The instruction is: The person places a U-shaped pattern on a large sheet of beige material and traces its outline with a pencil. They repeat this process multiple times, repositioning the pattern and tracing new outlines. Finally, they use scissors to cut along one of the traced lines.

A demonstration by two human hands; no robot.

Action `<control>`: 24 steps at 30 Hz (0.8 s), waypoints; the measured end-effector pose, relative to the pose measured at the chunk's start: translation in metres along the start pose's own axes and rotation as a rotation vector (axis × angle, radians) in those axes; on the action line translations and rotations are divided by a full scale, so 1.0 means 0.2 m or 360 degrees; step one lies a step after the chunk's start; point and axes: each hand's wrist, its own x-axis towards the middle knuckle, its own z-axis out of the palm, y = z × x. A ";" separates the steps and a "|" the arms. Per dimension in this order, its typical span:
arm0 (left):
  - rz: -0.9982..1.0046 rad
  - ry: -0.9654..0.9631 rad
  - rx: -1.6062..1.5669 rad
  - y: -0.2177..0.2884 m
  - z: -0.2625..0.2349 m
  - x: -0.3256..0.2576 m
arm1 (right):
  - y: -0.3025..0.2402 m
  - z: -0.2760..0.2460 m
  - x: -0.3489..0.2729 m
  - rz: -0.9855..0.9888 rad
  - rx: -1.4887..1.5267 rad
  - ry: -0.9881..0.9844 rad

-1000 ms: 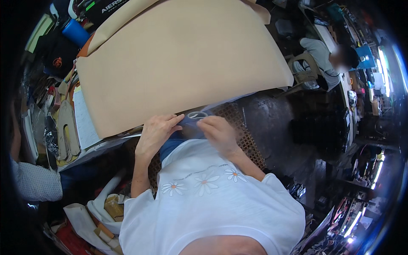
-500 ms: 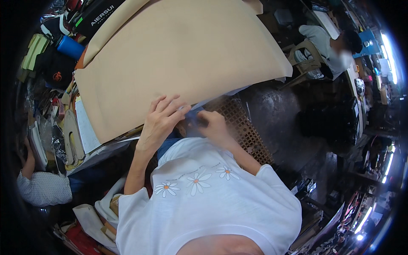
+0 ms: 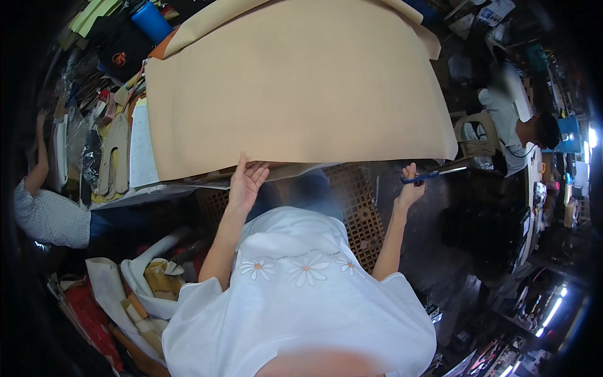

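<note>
Tan sheet (image 3: 295, 81) edge — left hand (image 3: 246, 182) touching underneath.

Sheet (image 3: 295, 81) on counter ahead; my left fingers (image 3: 246, 179) at near edge, tool (image 3: 433, 174) in right hand (image 3: 409, 191), right of sheet.

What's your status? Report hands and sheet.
Left hand flat on tan sheet near edge. Right hand off to the side, gripping blue-handled tool. Nothing between hands and sheet.

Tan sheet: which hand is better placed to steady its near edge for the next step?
Left, probably. The left hand already rests on the tan sheet at its near edge; the right hand is off to the side, gripping a blue-handled tool.
</note>
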 end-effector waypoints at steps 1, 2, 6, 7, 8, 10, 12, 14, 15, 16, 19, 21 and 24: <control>0.0028 0.0075 0.0080 0.04 0.03 0.03 | 0.00 0.02 0.02 -0.0019 -0.0064 -0.0009; 0.0309 0.0047 0.0277 0.07 0.05 0.05 | 0.01 0.05 0.02 -0.0031 -0.0102 -0.0020; 0.1061 0.0010 0.0608 0.38 0.10 0.25 | -0.03 0.12 0.01 -0.0115 0.0180 -0.0122; 0.1187 0.0061 0.0700 0.50 0.09 0.30 | -0.04 0.12 -0.01 -0.0127 0.0248 -0.0127; 0.1378 0.0046 0.0585 0.60 0.07 0.36 | -0.06 0.11 -0.02 -0.0118 0.0356 -0.0116; 0.1391 0.0332 0.0438 0.81 -0.01 0.44 | -0.10 0.07 -0.04 0.0046 0.0527 -0.0032; 0.1366 0.0592 0.0365 0.95 -0.09 0.49 | -0.10 0.03 -0.05 0.0133 0.0670 -0.0016; 0.1392 0.0383 0.0389 0.98 -0.15 0.50 | -0.05 0.01 -0.06 0.0212 0.0528 0.0015; 0.1340 0.0447 0.0338 0.96 -0.17 0.50 | -0.02 0.00 -0.07 0.0257 0.0451 0.0031; 0.1251 0.0219 0.0323 0.91 -0.18 0.49 | 0.03 0.00 -0.09 0.0267 0.0453 -0.0008; 0.0954 0.0035 0.0262 0.61 -0.13 0.44 | 0.17 0.00 -0.13 0.0339 0.0252 -0.0047; 0.1090 -0.0002 0.0356 0.37 -0.05 0.39 | 0.23 0.02 -0.14 0.0274 0.0056 -0.0003; 0.1464 0.0189 0.0577 0.05 0.09 0.25 | 0.24 -0.01 -0.20 0.0415 0.0192 -0.0210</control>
